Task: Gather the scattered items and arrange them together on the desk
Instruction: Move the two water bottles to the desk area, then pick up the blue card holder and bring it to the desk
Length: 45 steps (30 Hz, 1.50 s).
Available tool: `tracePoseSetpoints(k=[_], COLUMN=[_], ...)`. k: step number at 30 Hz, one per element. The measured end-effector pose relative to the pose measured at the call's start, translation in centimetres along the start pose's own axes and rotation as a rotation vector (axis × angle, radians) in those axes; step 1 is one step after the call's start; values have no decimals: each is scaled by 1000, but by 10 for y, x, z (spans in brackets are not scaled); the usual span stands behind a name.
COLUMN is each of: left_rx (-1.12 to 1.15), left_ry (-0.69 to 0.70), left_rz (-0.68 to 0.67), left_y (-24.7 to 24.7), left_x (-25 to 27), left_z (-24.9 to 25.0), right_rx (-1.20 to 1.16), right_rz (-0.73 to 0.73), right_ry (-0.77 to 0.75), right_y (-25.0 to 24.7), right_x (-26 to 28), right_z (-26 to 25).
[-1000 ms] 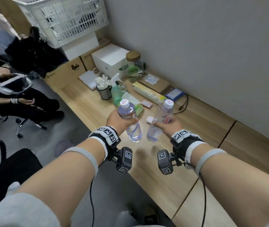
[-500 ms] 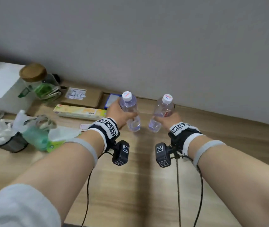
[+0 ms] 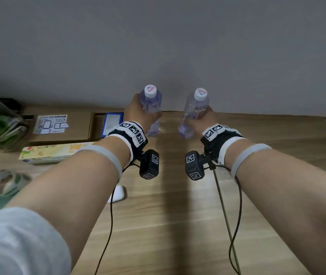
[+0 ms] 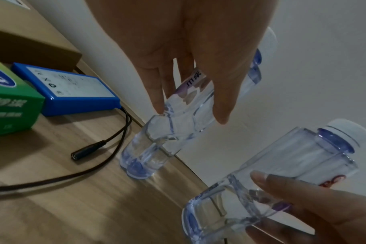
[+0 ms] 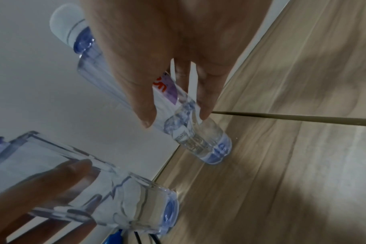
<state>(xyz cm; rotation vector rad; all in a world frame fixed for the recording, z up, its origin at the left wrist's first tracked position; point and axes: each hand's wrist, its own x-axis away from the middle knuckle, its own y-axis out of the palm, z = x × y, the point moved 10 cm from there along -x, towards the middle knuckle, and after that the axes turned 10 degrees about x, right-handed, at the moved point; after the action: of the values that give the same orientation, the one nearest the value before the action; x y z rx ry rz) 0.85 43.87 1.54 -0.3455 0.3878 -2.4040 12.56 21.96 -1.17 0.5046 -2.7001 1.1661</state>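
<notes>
Head view — both hands' fingers curled around white-capped water bottles (image 3: pixel 151 108); labels unreadable.

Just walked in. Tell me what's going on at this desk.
A person is holding two clear water bottles, one in each hand, at the back of the wooden desk near the wall. The left hand grips the left bottle; the right hand grips the right bottle. Both bottles are tilted, their bases at or just above the desk. A blue box, a cardboard box and a yellow carton lie to the left.

2 clear capped bottles (image 3: pixel 151 108), seemingly upright
</notes>
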Motion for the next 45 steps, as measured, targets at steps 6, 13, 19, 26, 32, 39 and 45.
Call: tracePoseSetpoints(k=[6, 13, 19, 26, 32, 39, 45], left_rx=[19, 118, 213, 170, 145, 74, 37], left_ry=[-60, -202, -220, -106, -80, -76, -53], left_rz=[-14, -21, -207, -341, -454, -573, -675], left_y=[2, 14, 71, 157, 241, 318, 374], left_x=[6, 74, 165, 281, 375, 455, 502], left_z=[-16, -31, 11, 73, 99, 113, 123], right_rx=[34, -52, -256, -339, -369, -409, -456], right_rz=[-53, -151, -164, -117, -47, 45, 157], right_ry=[67, 181, 275, 269, 330, 428, 531], right_y=[3, -22, -84, -188, -267, -325, -363], right_x=[11, 82, 162, 245, 309, 374, 431], right_z=[7, 41, 90, 175, 270, 375, 442])
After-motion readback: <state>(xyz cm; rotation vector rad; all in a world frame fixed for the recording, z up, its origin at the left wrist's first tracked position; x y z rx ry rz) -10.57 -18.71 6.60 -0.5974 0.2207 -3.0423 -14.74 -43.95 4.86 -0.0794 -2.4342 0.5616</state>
